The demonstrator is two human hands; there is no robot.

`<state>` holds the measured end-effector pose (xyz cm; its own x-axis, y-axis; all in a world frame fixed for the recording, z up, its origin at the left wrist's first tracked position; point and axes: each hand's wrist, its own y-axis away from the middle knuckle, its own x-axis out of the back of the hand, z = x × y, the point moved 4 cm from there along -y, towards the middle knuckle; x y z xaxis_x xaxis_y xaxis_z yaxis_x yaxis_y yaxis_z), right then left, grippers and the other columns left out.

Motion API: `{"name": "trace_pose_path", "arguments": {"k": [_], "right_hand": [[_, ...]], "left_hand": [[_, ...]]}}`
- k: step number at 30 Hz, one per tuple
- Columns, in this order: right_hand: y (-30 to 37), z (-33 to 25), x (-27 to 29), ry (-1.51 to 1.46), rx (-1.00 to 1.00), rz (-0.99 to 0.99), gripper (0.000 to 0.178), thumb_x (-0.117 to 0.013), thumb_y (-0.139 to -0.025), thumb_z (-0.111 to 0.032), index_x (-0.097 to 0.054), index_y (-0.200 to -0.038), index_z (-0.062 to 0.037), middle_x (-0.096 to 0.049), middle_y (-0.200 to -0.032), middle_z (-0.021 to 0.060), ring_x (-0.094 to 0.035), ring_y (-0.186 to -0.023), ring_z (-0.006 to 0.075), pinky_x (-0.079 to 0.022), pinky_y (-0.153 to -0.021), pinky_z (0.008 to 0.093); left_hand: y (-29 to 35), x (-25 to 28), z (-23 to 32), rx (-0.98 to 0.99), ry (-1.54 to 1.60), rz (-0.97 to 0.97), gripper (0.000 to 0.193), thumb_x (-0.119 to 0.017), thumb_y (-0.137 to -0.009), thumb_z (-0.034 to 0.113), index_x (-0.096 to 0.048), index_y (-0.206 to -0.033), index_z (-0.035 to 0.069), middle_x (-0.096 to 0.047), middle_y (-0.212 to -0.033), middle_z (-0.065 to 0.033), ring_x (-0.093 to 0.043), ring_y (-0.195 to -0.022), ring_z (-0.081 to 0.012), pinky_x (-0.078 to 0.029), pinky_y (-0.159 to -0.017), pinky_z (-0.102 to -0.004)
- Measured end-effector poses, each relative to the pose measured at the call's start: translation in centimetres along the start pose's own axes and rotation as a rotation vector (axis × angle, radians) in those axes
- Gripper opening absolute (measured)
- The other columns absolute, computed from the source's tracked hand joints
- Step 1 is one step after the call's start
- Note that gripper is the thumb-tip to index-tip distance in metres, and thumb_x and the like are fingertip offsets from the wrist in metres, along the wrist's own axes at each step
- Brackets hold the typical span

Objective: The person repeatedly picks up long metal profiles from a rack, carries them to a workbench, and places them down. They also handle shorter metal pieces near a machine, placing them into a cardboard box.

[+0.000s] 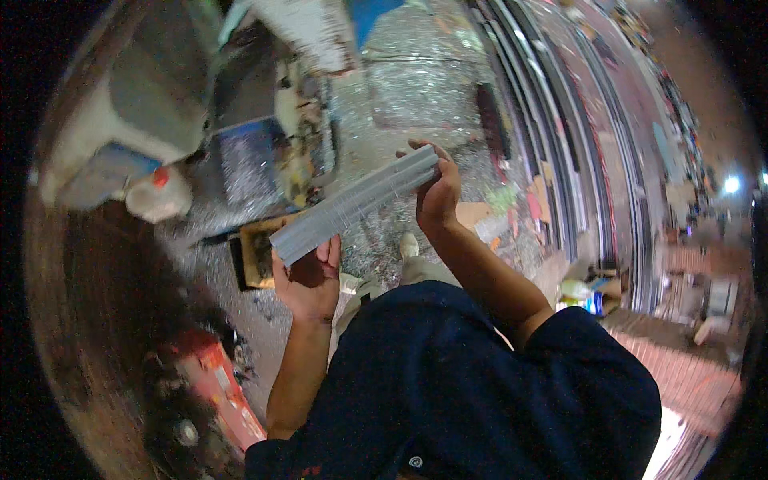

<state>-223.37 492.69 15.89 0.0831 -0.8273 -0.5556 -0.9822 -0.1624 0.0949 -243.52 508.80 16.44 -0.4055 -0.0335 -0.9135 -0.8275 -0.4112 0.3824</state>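
Observation:
A bundle of silvery metal bars [356, 204] lies across both my hands, slanting up from lower left to upper right. Its lower left end rests in my left hand [310, 284], with the fingers curled up around its side. Around the upper right end wraps my right hand [440, 192], its fingertips showing past the far edge. Thin lines cross the bundle's face, but I cannot make out what they are. Below it show my legs and one light shoe [409, 246] on the floor.
Shiny metal shavings cover the floor [416, 88]. Long metal profiles [528, 72] lie in rows at right. At left are a white jug with a red cap [160, 194], a blue bin [248, 164] and an open box [258, 254]. A red box [216, 384] sits at lower left.

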Motion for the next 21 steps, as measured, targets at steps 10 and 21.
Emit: {"name": "trace_pose_path", "arguments": {"k": [10,21], "right_hand": [[6.6,-14.7,24.9,-0.095,0.293,0.489,0.045,-0.032,-0.09,-0.022,-0.051,-0.121,0.0047,-0.06,-0.116,0.0193,-0.06,-0.106,0.0346,-0.046,-0.096,0.0438],[17.7,-30.1,48.5,-0.219,0.556,0.867,0.047,-0.033,-0.091,-0.027,-0.051,-0.124,0.0015,-0.058,-0.12,0.0184,-0.061,-0.107,0.0323,-0.047,-0.094,0.0414]], "left_hand": [[1.4,-4.5,-23.5,0.518,-0.194,-0.177,0.055,-0.052,-0.094,0.046,-0.043,-0.143,0.023,-0.051,-0.138,-0.0126,-0.05,-0.125,-0.0309,-0.036,-0.11,-0.0484],[9.0,-6.2,-51.9,0.925,-0.399,-0.33,0.055,-0.045,-0.096,0.043,-0.04,-0.143,0.017,-0.049,-0.14,-0.0177,-0.049,-0.127,-0.0356,-0.032,-0.112,-0.0516]]}}
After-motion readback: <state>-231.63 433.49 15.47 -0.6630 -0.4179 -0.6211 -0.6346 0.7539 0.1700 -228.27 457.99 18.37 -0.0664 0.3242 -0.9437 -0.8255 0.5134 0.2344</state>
